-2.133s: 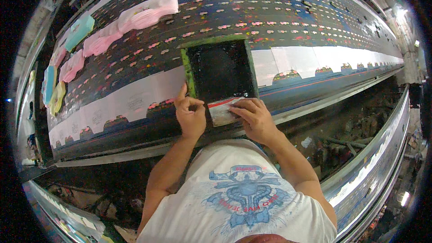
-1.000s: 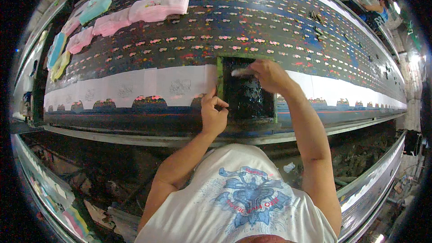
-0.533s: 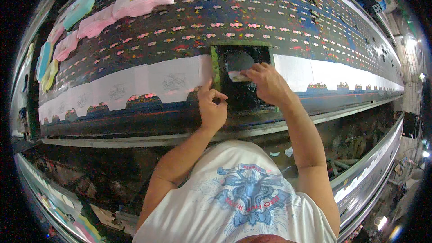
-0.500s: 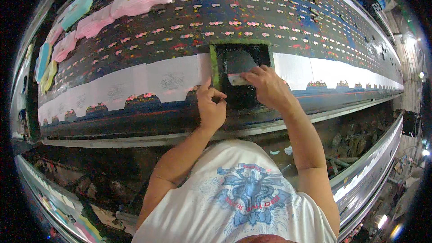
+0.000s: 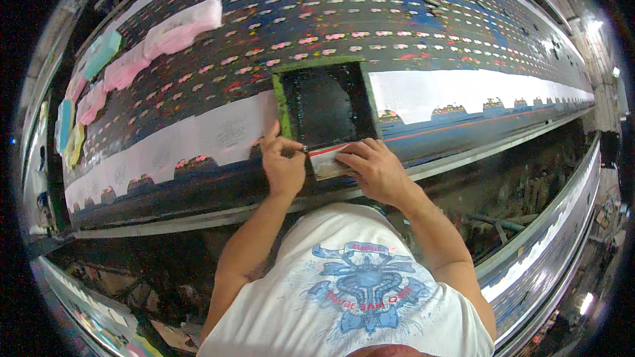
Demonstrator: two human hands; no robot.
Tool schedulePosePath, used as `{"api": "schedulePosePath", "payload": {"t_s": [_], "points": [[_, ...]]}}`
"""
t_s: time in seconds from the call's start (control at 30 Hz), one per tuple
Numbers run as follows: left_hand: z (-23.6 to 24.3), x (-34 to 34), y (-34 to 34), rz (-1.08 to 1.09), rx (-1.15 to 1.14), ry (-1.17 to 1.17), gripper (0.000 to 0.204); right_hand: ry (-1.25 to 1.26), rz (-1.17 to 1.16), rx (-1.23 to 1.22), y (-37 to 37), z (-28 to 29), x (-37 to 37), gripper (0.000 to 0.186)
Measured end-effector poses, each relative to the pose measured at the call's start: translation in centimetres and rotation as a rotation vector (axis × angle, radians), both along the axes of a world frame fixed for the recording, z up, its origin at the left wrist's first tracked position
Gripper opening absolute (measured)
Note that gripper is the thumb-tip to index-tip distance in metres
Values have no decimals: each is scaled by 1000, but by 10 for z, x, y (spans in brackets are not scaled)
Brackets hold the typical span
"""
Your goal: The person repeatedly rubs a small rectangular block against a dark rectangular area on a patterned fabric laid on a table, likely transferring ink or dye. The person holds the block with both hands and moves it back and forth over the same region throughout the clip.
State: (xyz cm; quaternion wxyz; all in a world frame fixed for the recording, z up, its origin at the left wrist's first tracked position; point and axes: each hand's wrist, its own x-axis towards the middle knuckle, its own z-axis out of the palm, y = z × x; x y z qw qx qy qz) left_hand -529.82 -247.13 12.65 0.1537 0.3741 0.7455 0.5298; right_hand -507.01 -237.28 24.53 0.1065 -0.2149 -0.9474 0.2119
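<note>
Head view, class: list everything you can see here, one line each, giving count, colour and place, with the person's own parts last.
printing screen frame: one, green-edged with black mesh, on the table at centre.
squeegee: one, pale blade with a red stripe, at the frame's near edge.
white cloth strip: one long band, white with small printed motifs, along the table on both sides of the frame.
printing table: one, dark with rows of pink and white marks, across the upper picture.
folded cloths: several, pink, turquoise and yellow, upper left.
T-shirt: one, white with a blue print, bottom centre.
left hand: on the frame's near left corner.
right hand: on the squeegee.
</note>
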Motion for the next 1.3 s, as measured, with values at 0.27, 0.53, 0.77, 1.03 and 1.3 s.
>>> {"api": "schedulePosePath", "payload": {"t_s": [0.27, 0.53, 0.77, 1.03, 1.3], "points": [[26, 81, 49, -40, 149, -26, 17, 209, -88, 43, 39, -9, 92, 55], [4, 181, 118, -8, 193, -64, 18, 232, -98, 39, 101, -15, 194, 64], [7, 208, 137, 12, 70, -36, 16, 207, 49, 127, 133, -2, 215, 49], [5, 207, 140, 22, 67, -92, 19, -131, 197, 189, 155, 15, 194, 41], [11, 205, 142, 11, 33, -151, 18, -291, 271, 179, 263, 22, 132, 39]]}}
